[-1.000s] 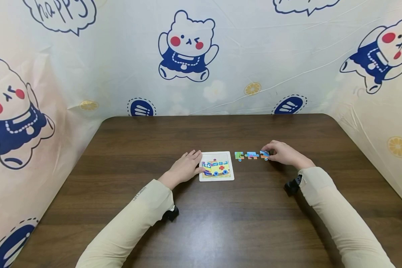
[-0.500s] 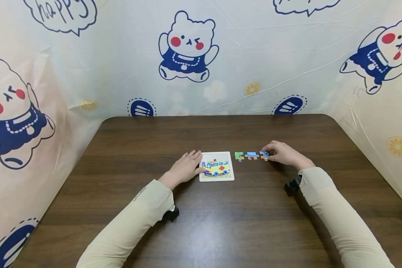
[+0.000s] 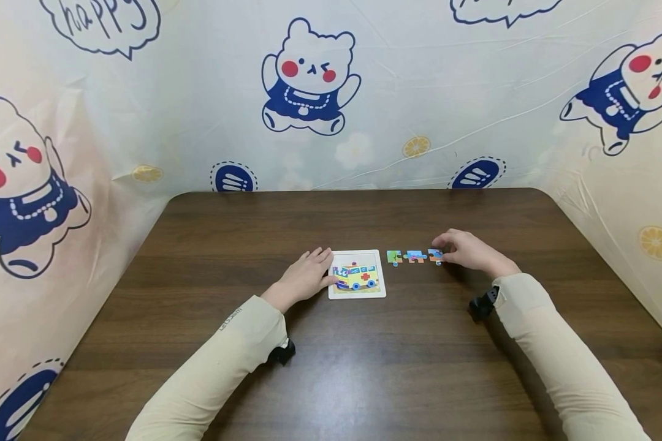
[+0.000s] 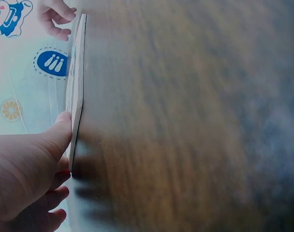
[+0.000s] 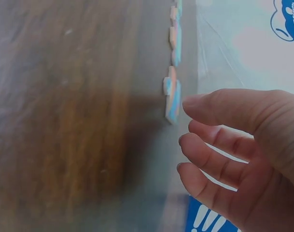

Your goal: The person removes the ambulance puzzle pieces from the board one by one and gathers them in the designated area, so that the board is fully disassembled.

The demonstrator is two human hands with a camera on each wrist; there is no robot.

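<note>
A white-rimmed jigsaw tray (image 3: 383, 279) lies on the table, its lower part filled with a yellow ambulance picture (image 3: 362, 278). My left hand (image 3: 303, 277) rests at the tray's left side, fingers straight and thumb on the rim; the left wrist view shows the tray (image 4: 77, 92) edge-on beside that thumb. Right of the tray, three loose puzzle pieces lie in a row: a green one (image 3: 394, 256), a blue-and-red one (image 3: 415, 255) and a blue-and-orange one (image 3: 434, 255). My right hand (image 3: 467, 250) hovers by the last piece (image 5: 172, 100), fingers loosely bent, with a small gap to it.
The dark wooden table (image 3: 331, 367) extends around the tray and pieces. A cartoon-printed cloth (image 3: 386, 92) stands behind and beside it. Black wrist cameras sit under the left sleeve (image 3: 220, 361) and the right sleeve (image 3: 557, 343).
My right hand has drawn slightly up and away from the rightmost puzzle piece, which it was touching or holding before. My left hand and the tray stay where they were.
</note>
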